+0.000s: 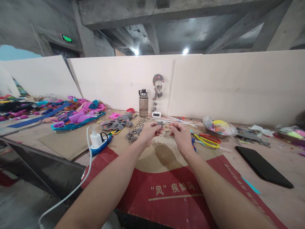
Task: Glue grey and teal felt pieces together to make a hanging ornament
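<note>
Red cardboard (166, 187) lies nearest me on the table (281, 152). Above it both forearms stretch forward, wrists level. I have my left hand (149, 132) pinched shut on a small grey felt piece (161, 123), held in the air over the cardboard; my right hand (179, 133) curls beside it, its grip hard to read. Fine fingertip fitting seems underway. Beyond stand scissors (207, 140) and a bottle (143, 103).

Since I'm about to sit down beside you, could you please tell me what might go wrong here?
The small grey felt piece pinched by the left hand and right hand could drop among the grey scraps. The white charger cable trailing off the table edge could snag an elbow.
</note>
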Available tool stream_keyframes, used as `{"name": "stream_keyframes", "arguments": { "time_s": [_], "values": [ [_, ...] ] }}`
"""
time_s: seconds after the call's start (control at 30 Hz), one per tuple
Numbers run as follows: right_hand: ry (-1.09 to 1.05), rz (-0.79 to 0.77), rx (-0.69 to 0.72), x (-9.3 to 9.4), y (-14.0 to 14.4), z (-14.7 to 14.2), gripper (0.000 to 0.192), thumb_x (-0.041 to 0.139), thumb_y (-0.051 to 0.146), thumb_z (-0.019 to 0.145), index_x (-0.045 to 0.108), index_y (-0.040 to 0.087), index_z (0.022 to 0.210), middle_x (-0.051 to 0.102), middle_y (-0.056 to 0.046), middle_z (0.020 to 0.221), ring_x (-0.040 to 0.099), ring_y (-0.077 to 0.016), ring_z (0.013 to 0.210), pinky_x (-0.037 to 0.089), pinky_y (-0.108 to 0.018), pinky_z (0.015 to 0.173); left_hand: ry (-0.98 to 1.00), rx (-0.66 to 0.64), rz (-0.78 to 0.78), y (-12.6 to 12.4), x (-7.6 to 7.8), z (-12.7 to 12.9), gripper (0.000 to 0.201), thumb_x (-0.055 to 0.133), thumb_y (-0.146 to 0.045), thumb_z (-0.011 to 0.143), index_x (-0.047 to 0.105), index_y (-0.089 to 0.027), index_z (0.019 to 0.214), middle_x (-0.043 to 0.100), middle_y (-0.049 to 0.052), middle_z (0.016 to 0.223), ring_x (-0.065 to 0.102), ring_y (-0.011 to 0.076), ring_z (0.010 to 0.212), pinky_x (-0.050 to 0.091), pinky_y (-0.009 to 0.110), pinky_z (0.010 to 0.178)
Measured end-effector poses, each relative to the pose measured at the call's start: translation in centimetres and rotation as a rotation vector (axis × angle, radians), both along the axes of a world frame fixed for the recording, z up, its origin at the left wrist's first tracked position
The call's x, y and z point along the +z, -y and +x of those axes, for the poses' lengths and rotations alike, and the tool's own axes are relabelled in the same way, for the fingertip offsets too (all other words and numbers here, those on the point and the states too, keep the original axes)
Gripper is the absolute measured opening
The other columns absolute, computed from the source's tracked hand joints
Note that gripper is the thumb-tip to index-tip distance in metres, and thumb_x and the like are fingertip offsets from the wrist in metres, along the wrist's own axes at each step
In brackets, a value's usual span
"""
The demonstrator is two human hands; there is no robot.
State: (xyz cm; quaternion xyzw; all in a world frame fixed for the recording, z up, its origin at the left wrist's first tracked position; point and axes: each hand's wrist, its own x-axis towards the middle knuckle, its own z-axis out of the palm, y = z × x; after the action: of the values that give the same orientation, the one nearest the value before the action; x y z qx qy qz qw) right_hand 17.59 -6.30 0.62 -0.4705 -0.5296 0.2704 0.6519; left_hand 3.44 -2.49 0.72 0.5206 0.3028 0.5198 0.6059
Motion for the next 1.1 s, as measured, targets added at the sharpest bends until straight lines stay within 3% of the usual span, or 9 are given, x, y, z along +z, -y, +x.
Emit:
{"name": "stream_keyframes", "arguments": {
  "time_s": [0.1,0.33,0.53,0.73,0.9,1.0,1.1],
  "values": [
    [0.198,0.025,-0.055,0.0,0.4,0.0,0.019,0.054,0.037,0.079,0.063,0.02,0.079,0.059,0.001,0.063,0.051,-0.014,0.054,0.04,-0.028,0.057,-0.021,-0.011,0.035,0.2,0.0,0.0,0.017,0.069,-0.023,0.07,0.056,-0.012,0.073,0.064,0.003,0.071,0.054,0.005,0.051,0.035,0.018,0.049],
    [0.597,0.236,-0.248,-0.2,0.7,0.0,0.012,0.054,0.025,0.082,0.064,0.019,0.083,0.066,-0.006,0.08,0.057,-0.0176,0.072,0.042,-0.03,0.069,-0.1,0.02,0.126,0.6,0.1,0.3,0.016,0.068,-0.025,0.07,0.057,-0.013,0.068,0.059,0.0,0.062,0.05,0.0058,0.05,0.034,0.02,0.049],
    [0.643,0.238,-0.301,-0.2,0.6,0.1,0.011,0.055,0.023,0.081,0.065,0.018,0.081,0.066,-0.006,0.077,0.056,-0.0166,0.067,0.043,-0.029,0.065,-0.25,0.047,0.234,0.9,0.2,0.4,0.011,0.063,-0.024,0.071,0.058,-0.014,0.069,0.057,-0.001,0.055,0.05,0.0077,0.05,0.036,0.021,0.051],
    [0.693,0.256,-0.31,-0.2,0.6,0.1,0.014,0.053,0.022,0.081,0.065,0.017,0.081,0.065,-0.006,0.075,0.057,-0.017,0.066,0.043,-0.029,0.065,-0.504,0.192,0.41,1.4,0.5,0.3,0.012,0.058,-0.025,0.073,0.058,-0.015,0.067,0.056,-0.003,0.052,0.049,0.009,0.05,0.034,0.022,0.051],
    [0.733,0.215,-0.346,-0.2,0.6,0.2,0.012,0.052,0.019,0.078,0.064,0.018,0.075,0.065,-0.005,0.073,0.056,-0.0169,0.066,0.04,-0.029,0.064,-0.581,0.22,0.526,1.9,0.4,0.7,0.012,0.056,-0.021,0.072,0.057,-0.016,0.061,0.054,-0.003,0.052,0.049,0.0092,0.052,0.034,0.022,0.053],
    [0.747,0.175,-0.375,-0.2,0.6,0.1,0.008,0.053,0.018,0.074,0.061,0.018,0.071,0.063,-0.004,0.07,0.054,-0.0162,0.064,0.039,-0.028,0.063,-0.591,0.2,0.508,2.0,0.4,0.7,0.012,0.056,-0.02,0.071,0.057,-0.015,0.06,0.054,-0.003,0.051,0.048,0.0089,0.052,0.033,0.022,0.053],
    [0.707,0.159,-0.372,-0.1,0.6,0.0,0.006,0.053,0.019,0.071,0.058,0.018,0.067,0.061,-0.003,0.068,0.052,-0.0153,0.062,0.037,-0.028,0.062,-0.532,0.157,0.396,1.7,0.3,0.6,0.011,0.056,-0.022,0.071,0.059,-0.015,0.063,0.055,-0.003,0.051,0.048,0.0089,0.05,0.034,0.022,0.052]
  ]
}}
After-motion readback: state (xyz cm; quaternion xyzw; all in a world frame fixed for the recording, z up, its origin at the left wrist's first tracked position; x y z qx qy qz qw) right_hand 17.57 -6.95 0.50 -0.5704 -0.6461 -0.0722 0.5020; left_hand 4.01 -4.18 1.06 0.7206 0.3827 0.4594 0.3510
